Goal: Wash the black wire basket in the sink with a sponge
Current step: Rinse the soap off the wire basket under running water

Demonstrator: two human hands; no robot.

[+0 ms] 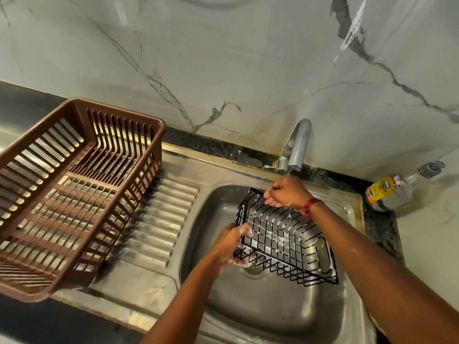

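We've got the soapy black wire basket [283, 234] tipped over the sink [260, 306] drain, long axis running away from the tap [296, 147], left hand [232, 244] gripping its near-left rim, right hand [285, 192] fisted just under the tap.

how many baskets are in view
2: the black wire basket held in the sink by both hands, and a brown plastic basket on the drainboard to its left.
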